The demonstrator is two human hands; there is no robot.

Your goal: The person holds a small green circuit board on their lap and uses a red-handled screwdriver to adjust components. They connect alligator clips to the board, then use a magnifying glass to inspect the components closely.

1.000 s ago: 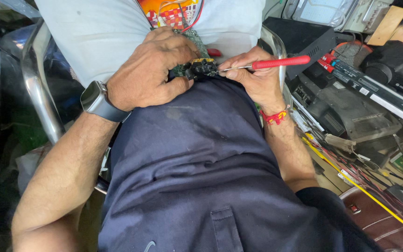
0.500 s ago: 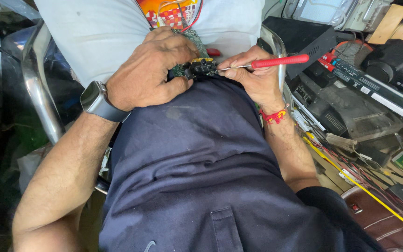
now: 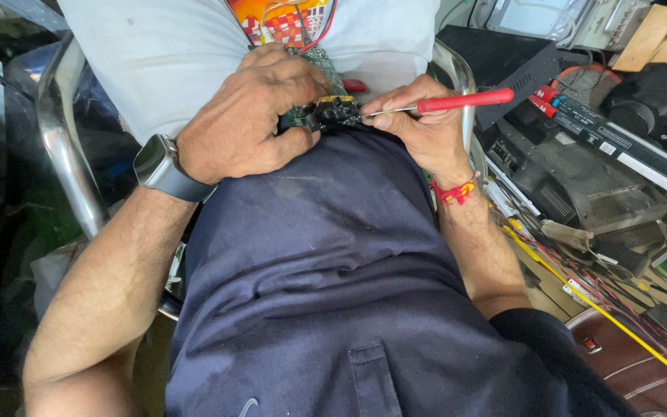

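While we sat in the metal-framed chair [image 3: 59, 147], our left hand [image 3: 252, 116] gripped the green circuit board [image 3: 319, 68] over our lap, fingers curled together around its edge, thumb pressed beneath the black connector block [image 3: 336, 110]; our right hand [image 3: 418, 127] pinched the red-handled screwdriver [image 3: 465, 100] between thumb and forefinger, its thin shaft touching the block's right side; a grey smartwatch [image 3: 160, 168] sat on our left wrist, a red thread bracelet [image 3: 455, 191] on the right; red and white wires [image 3: 314, 19] ran up from the board; black electronic casings [image 3: 580, 185] and a yellow cable [image 3: 580, 297] lay to our right.
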